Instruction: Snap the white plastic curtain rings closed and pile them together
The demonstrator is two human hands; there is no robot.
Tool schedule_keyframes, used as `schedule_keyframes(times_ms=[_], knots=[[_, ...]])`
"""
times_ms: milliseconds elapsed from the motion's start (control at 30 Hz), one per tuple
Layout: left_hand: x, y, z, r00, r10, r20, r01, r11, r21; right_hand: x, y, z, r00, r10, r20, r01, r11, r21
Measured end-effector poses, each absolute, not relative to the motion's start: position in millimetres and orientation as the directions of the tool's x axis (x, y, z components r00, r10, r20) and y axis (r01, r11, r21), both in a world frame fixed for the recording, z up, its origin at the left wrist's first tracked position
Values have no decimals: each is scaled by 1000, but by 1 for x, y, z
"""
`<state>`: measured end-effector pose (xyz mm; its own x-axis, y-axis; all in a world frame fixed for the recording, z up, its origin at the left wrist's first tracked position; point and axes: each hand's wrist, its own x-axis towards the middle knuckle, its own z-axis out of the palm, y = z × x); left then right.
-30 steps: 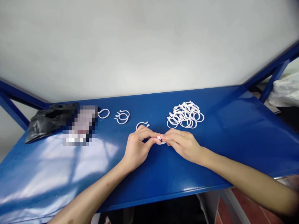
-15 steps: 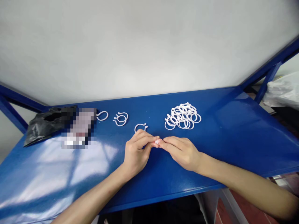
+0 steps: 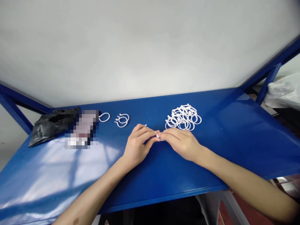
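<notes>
A wide stretch of blue tabletop (image 3: 234,137) lies open to the right of a heap of white rings (image 3: 181,117), which blocks the way directly beyond the right hand (image 3: 184,143). A narrower lane parts the heap from a cluster of overlapping rings (image 3: 127,120) to the left; a pale wall (image 3: 145,47) closes off the back.

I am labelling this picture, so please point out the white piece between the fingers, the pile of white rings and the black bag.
White piece (image 3: 157,135), head view: on its small visible end.
Pile of white rings (image 3: 182,117), head view: on rings near its middle.
Black bag (image 3: 46,128), head view: on its front side.
</notes>
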<state>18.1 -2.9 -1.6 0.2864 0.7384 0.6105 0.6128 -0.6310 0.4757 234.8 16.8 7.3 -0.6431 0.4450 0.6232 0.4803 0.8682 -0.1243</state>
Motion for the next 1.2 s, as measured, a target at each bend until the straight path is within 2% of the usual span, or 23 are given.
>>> schedule_keyframes(times_ms=[67, 133, 233, 433, 667, 833, 900, 1000, 1100, 1200], knots=[[10, 4, -2, 300, 730, 614, 728, -591, 348, 245, 28, 13, -581, 539, 610, 610, 784, -112], [1, 9, -4, 275, 755, 595, 826, -502, 255, 258, 42, 20, -450, 654, 608, 770, 629, -106], [-14, 16, -9, 242, 824, 512, 899, -389, 201, 280, 63, 25, -349, 712, 610, 864, 497, -85], [-26, 25, -20, 258, 884, 390, 913, -356, 202, 300, 88, 20, -498, 701, 511, 799, 600, -44], [-25, 26, -18, 248, 900, 359, 895, -355, 271, 295, 84, 23, -458, 682, 571, 809, 586, -51], [-15, 20, -13, 221, 904, 366, 885, -343, 314, 279, 68, 27, -503, 606, 617, 733, 677, -68], [-9, 16, -11, 215, 897, 387, 873, -354, 335, 268, 58, 23, -551, 571, 608, 651, 750, -115], [-1, 9, -7, 222, 868, 444, 855, -392, 339, 249, 39, 13, -613, 586, 530, 528, 803, -278], [6, 3, -5, 245, 813, 528, 822, -463, 332, 235, 25, 5, -598, 665, 447, 478, 744, -466], [11, -2, -3, 298, 751, 589, 762, -559, 327, 230, 20, 3, -561, 718, 413, 431, 679, -595]])
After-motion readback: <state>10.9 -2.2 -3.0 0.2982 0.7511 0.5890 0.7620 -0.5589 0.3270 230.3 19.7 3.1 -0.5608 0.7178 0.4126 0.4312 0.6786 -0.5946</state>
